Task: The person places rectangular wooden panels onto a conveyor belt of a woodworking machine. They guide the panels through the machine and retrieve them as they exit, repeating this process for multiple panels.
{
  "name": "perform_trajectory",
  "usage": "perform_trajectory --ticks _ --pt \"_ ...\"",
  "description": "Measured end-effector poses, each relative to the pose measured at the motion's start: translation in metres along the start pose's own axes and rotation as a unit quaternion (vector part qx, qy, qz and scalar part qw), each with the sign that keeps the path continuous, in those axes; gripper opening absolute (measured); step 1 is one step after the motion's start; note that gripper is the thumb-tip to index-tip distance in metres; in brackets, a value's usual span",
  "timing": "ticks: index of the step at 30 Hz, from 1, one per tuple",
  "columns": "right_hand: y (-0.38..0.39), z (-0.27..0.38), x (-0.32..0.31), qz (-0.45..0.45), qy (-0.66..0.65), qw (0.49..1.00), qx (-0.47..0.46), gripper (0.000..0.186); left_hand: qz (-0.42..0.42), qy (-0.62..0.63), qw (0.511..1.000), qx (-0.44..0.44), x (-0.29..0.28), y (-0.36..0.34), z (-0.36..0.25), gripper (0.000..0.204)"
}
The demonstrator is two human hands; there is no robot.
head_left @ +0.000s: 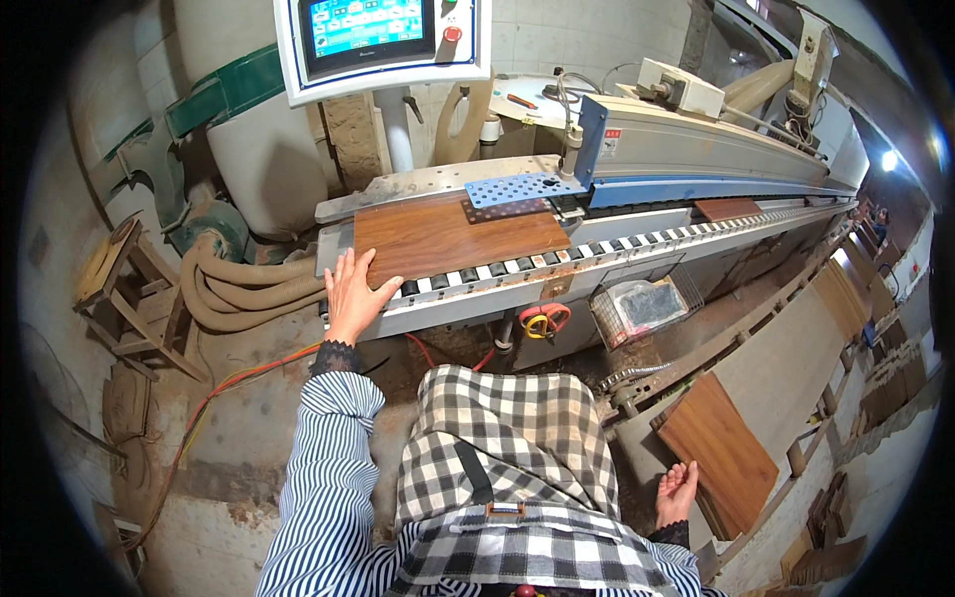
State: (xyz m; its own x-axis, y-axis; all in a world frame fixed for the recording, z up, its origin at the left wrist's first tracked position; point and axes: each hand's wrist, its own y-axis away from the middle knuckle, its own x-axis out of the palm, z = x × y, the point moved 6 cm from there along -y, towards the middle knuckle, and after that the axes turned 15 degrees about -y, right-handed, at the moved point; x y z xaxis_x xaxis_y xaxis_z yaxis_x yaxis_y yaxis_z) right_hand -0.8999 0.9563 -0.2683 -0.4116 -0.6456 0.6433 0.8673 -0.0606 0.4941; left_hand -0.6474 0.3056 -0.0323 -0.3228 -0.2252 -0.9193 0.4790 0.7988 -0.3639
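Note:
A brown wood-grain board [453, 239] lies flat on the feed end of a long machine, its right part reaching under a blue perforated guard [527, 187]. My left hand [355, 296] rests on the board's near left corner, fingers spread and thumb out toward the near edge. Along that edge runs a track of black and white rollers [617, 245]. Low at the right, my right hand [676, 493] hangs palm up with loosely bent fingers, nothing visible in it. Close beside it is a stack of similar brown boards [721, 453]; whether they touch is unclear.
Farther down the machine lies another brown board [728, 208]. A control screen [368, 28] with a red button [453, 34] stands behind. Below the track hang red and yellow rings [544, 320] and a wire basket [647, 310]. Hoses [234, 298] and a wooden stool [129, 289] are left.

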Motion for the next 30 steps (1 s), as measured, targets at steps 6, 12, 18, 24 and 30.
perform_trajectory --ticks 6,12,18,24,30 --pt "0.029 -0.017 0.020 0.004 0.048 0.998 0.043 0.039 0.006 0.007 1.000 0.002 -0.001 0.000 0.001 0.077" --pt "0.022 -0.009 0.012 -0.014 0.021 0.999 0.021 0.046 0.012 0.014 1.000 0.002 0.000 0.001 0.003 0.077" --pt "0.021 -0.003 0.007 -0.026 0.002 1.000 0.014 0.045 0.014 0.022 1.000 0.003 0.001 0.001 0.004 0.076" --pt "0.014 -0.004 -0.003 -0.023 -0.005 1.000 0.020 0.045 0.011 0.026 1.000 0.010 0.001 0.002 0.004 0.075" --pt "0.023 -0.001 0.003 -0.033 0.004 0.999 0.019 0.046 0.008 0.028 1.000 0.010 0.001 0.003 0.006 0.073"
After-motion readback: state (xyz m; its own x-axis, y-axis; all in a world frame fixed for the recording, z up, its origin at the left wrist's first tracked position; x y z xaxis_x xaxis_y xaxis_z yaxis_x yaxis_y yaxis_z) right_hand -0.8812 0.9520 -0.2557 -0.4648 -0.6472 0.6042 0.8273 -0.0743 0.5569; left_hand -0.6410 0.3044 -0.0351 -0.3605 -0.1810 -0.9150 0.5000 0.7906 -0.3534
